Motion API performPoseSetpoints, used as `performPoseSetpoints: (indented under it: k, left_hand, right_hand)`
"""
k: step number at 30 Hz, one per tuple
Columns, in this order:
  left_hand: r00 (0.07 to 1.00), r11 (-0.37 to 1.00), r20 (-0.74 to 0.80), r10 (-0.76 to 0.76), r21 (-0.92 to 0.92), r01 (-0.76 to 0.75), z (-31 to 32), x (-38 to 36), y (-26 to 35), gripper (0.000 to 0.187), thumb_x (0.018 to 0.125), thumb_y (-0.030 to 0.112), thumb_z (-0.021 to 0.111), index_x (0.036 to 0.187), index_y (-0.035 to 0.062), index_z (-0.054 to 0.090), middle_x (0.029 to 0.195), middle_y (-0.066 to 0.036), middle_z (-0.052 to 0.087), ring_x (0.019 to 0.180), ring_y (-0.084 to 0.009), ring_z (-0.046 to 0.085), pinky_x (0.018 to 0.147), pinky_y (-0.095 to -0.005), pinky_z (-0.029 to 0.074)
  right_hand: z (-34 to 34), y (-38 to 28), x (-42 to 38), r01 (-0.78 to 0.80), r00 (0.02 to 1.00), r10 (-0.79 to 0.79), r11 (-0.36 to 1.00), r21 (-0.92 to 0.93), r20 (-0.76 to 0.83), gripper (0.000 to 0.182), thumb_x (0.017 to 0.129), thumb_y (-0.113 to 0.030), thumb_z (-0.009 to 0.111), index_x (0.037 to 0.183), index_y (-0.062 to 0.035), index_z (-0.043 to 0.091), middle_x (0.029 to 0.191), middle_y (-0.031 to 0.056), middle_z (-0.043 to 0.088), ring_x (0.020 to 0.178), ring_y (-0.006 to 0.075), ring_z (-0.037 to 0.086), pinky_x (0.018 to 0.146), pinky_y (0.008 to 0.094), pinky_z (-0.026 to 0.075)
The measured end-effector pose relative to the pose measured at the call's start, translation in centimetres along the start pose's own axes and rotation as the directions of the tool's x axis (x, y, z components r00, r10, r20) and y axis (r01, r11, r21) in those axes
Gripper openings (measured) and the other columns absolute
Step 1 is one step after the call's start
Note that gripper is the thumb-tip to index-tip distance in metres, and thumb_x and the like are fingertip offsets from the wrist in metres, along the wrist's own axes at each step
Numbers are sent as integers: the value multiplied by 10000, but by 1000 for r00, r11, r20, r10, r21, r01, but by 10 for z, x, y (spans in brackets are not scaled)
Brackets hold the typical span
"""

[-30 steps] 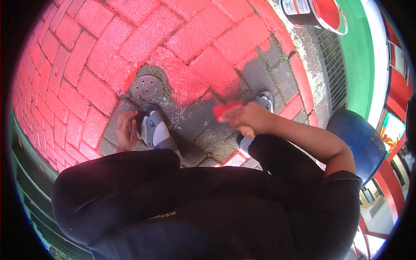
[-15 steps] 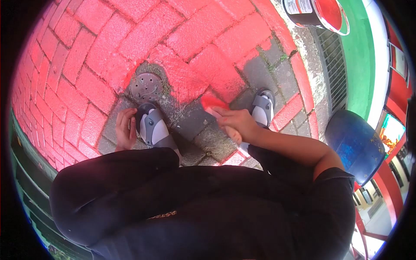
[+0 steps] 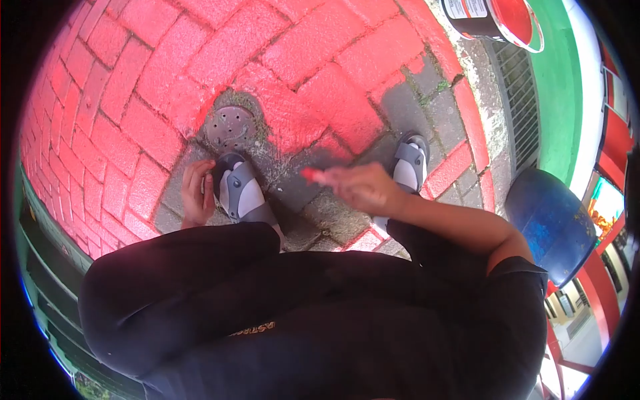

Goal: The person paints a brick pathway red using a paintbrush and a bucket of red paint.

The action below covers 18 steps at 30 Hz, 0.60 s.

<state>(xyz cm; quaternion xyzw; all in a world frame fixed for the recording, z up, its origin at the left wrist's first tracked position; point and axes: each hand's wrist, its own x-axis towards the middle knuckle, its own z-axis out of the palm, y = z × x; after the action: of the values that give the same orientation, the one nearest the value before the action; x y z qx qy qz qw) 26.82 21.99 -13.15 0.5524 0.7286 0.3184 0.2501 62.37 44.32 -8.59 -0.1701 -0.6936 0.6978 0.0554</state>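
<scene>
My right hand [image 3: 365, 189] is closed around a paintbrush [image 3: 311, 175], its red-coated tip pointing left above bare grey pavers [image 3: 293, 190]. Hand and brush are slightly blurred. Ahead of them, the pavers [image 3: 333, 100] carry bright red paint that thins out toward the grey ones. My left hand [image 3: 198, 192] hangs by my left sandal [image 3: 235, 183], fingers loosely bent and a little apart, with nothing seen in it. A round drain cover [image 3: 230, 127] with small holes lies just beyond that sandal, bordered by red paint.
At the top right stands a paint bucket [image 3: 490, 19] with red paint inside, near a metal drain grate [image 3: 520, 93]. My right sandal [image 3: 411, 162] is planted right of the brush. A blue barrel [image 3: 550, 223] stands at the right, and green steps [image 3: 50, 287] run along the left.
The brush has lifted and swung left from the edge of the red paint, and my right hand has turned with it. My left hand stays by the left sandal.
</scene>
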Motion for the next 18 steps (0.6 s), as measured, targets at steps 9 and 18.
performPoseSetpoints:
  k: [9, 18]
  left_hand:
    - [998, 999, 42, -43, 30, 42, 1, -8, -6, 197, 995, -3, 516, 1143, -25, 644, 1137, -207, 672, 1090, -382, 644, 963, -431, 495]
    - [999, 1000, 16, -30, 5, 30, 0, -6, -9, 197, 960, -16, 545, 1132, -21, 641, 1114, -197, 670, 1055, -386, 633, 944, -453, 494]
  right_hand:
    - [-58, -15, 15, -334, 942, 184, 623, -707, -282, 184, 871, -110, 689, 1044, -68, 733, 1052, 150, 759, 877, 295, 761, 773, 429, 608]
    - [-81, 13, 5, -378, 806, 198, 897, -228, -558, 81, 907, -40, 631, 831, -40, 660, 844, 114, 714, 685, 270, 646, 631, 332, 515]
